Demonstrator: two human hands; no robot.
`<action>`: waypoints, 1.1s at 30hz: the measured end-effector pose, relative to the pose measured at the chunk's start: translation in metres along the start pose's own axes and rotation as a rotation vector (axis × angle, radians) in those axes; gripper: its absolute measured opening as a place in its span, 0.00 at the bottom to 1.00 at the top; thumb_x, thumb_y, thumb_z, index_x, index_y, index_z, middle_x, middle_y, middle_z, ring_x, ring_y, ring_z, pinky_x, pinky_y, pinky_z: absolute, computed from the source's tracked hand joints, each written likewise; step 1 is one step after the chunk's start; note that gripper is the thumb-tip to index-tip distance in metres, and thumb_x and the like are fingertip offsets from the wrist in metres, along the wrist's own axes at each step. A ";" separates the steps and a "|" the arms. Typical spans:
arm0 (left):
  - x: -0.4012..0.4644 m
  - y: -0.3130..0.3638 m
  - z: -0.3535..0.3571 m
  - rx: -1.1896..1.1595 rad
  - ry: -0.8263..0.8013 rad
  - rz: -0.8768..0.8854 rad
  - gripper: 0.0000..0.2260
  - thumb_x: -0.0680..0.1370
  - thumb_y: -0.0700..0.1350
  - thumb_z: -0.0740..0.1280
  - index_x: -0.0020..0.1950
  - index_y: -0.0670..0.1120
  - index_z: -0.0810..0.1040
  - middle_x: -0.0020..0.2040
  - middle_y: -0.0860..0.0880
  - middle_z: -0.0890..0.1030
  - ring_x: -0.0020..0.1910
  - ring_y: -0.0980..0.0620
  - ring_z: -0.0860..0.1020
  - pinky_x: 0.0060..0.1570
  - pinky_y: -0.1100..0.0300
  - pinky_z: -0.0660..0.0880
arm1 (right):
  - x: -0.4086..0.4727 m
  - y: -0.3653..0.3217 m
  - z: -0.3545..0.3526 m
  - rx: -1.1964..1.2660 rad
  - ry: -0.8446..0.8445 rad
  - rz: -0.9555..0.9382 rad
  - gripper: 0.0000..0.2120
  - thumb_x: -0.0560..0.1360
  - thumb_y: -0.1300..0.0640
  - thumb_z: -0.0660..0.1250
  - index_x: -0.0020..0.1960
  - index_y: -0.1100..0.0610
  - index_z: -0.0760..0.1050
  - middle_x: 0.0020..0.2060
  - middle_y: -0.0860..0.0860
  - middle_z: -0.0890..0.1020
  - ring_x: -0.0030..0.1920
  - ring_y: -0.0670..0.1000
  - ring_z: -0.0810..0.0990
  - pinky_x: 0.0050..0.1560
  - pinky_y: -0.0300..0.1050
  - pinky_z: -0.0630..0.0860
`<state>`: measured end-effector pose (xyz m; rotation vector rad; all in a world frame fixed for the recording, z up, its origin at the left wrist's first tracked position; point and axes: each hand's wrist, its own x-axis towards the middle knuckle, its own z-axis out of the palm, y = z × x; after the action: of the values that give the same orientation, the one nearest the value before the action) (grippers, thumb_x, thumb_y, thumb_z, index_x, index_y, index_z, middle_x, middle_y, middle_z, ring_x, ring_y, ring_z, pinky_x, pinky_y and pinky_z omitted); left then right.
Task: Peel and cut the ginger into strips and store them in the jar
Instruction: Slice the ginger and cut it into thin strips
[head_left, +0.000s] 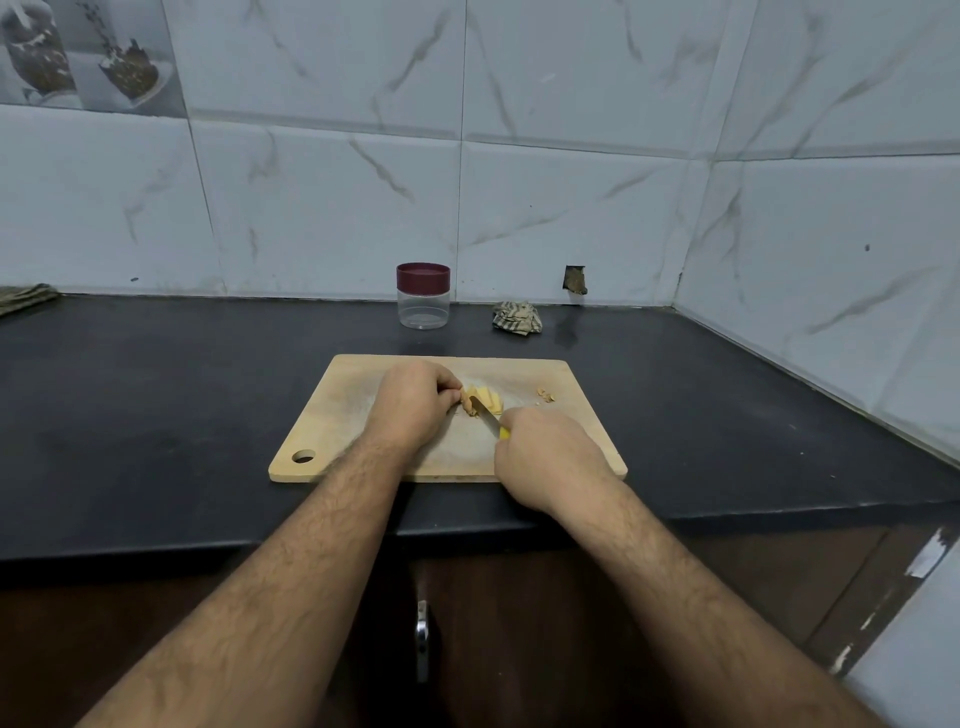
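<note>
A wooden cutting board (363, 415) lies on the black counter. On its middle sit pale yellow ginger slices (488, 399). My left hand (410, 405) presses its fingertips on the ginger's left end. My right hand (545, 462) grips a knife (487, 415) with a yellow handle, its blade laid across the ginger. Brown peel scraps (545, 395) rest on the board's right part. A clear jar (423, 296) with a maroon lid on it stands behind the board near the wall.
A crumpled patterned cloth (517, 317) lies right of the jar. Another folded cloth (26, 299) sits at the far left of the counter. Tiled walls close the back and right sides. A cabinet handle (422, 639) shows below the counter edge.
</note>
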<state>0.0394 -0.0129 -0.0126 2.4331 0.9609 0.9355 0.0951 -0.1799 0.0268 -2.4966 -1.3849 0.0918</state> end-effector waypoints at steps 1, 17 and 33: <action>0.000 0.000 0.000 -0.003 0.003 0.002 0.05 0.77 0.43 0.70 0.50 0.47 0.86 0.49 0.53 0.85 0.48 0.58 0.78 0.48 0.65 0.70 | 0.001 -0.001 0.000 0.000 0.000 0.002 0.15 0.78 0.60 0.57 0.62 0.54 0.75 0.51 0.52 0.78 0.48 0.53 0.75 0.42 0.46 0.71; 0.002 -0.003 0.002 -0.009 0.009 -0.006 0.06 0.77 0.41 0.70 0.50 0.48 0.86 0.47 0.53 0.85 0.48 0.57 0.79 0.49 0.64 0.72 | -0.002 -0.008 -0.001 -0.023 -0.039 0.029 0.15 0.78 0.60 0.58 0.62 0.53 0.75 0.49 0.51 0.77 0.48 0.52 0.76 0.41 0.46 0.71; 0.001 -0.002 0.001 -0.017 -0.002 -0.004 0.06 0.77 0.42 0.70 0.51 0.48 0.86 0.49 0.53 0.85 0.47 0.58 0.77 0.49 0.65 0.70 | 0.012 -0.010 0.000 -0.042 -0.009 0.055 0.17 0.77 0.62 0.57 0.63 0.54 0.73 0.54 0.53 0.78 0.47 0.53 0.71 0.42 0.46 0.70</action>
<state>0.0398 -0.0114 -0.0140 2.4168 0.9527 0.9367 0.0930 -0.1646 0.0306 -2.5726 -1.3356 0.0865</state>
